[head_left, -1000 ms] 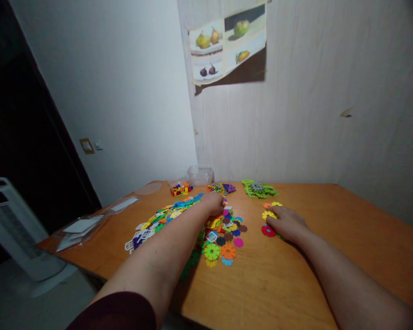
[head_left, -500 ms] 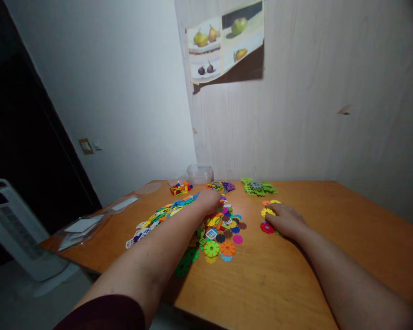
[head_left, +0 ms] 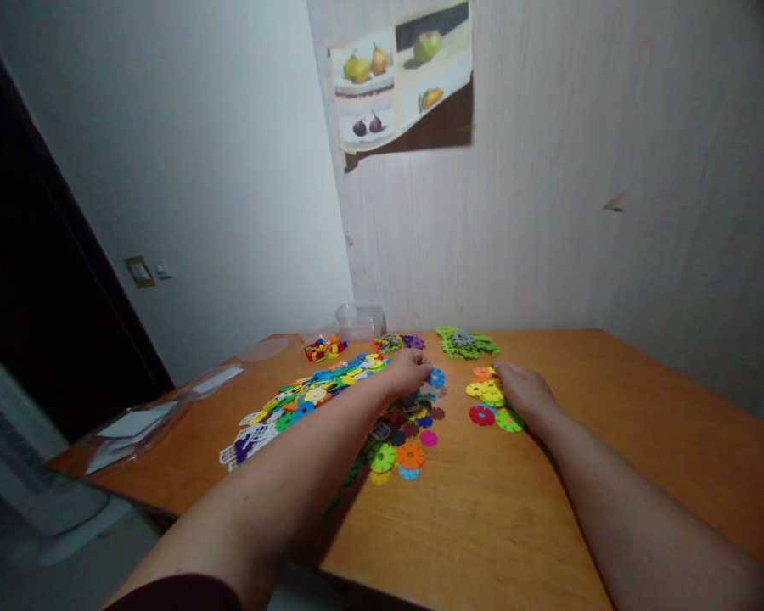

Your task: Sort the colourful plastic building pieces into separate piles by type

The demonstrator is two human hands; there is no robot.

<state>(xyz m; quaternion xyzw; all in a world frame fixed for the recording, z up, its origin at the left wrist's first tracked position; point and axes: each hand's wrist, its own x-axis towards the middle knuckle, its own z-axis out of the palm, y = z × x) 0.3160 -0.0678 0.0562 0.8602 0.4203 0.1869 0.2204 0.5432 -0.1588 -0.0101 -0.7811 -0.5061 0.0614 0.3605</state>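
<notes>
My left hand (head_left: 411,372) reaches over the right side of a big mixed pile of plastic pieces (head_left: 331,386). Its fingers are pinched at the edge of a blue notched disc (head_left: 437,378). Flower-shaped discs, such as a lime one (head_left: 383,458) and an orange one (head_left: 411,456), lie on the near side of the pile. To the right, my right hand (head_left: 527,394) is closed beside a small group of discs: yellow (head_left: 485,390), red (head_left: 482,414) and lime green (head_left: 508,419). Its fingertips are partly hidden, and whatever they hold cannot be made out.
Small red and yellow blocks (head_left: 324,348), a purple and grey heap (head_left: 399,342) and green interlocking pieces (head_left: 468,342) sit along the back. A clear plastic box (head_left: 361,322) stands by the wall. Plastic bags with white sheets (head_left: 133,424) lie at the table's left.
My left hand has come up and right from the pile, with a blue disc now at its fingertips. My right hand has drawn back slightly, uncovering more yellow and green discs. The view has turned slightly right.
</notes>
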